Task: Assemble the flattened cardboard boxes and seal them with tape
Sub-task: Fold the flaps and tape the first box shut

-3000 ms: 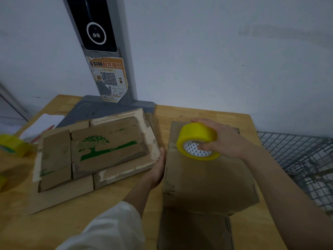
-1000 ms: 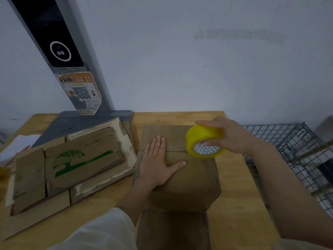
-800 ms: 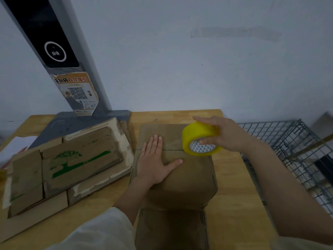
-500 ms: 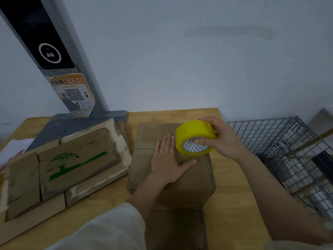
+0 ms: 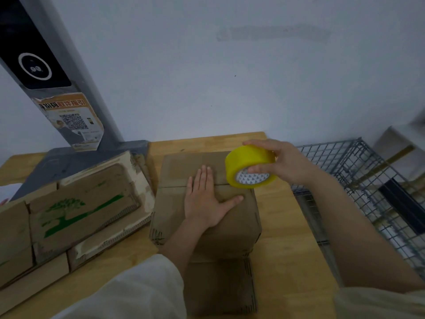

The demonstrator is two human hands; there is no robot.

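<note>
Flaps pinned, tape poised over the seam.

Your left hand (image 5: 205, 202) presses flat on the box (image 5: 207, 203) mid-table to keep its flaps closed; your right hand (image 5: 284, 163) grips the tape roll (image 5: 249, 165) above the box's right edge.

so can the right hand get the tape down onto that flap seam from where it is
Probably yes. The right hand holds the tape roll just above the seam's right end, and the left hand lies flat further left on the box, leaving that end uncovered.
</note>
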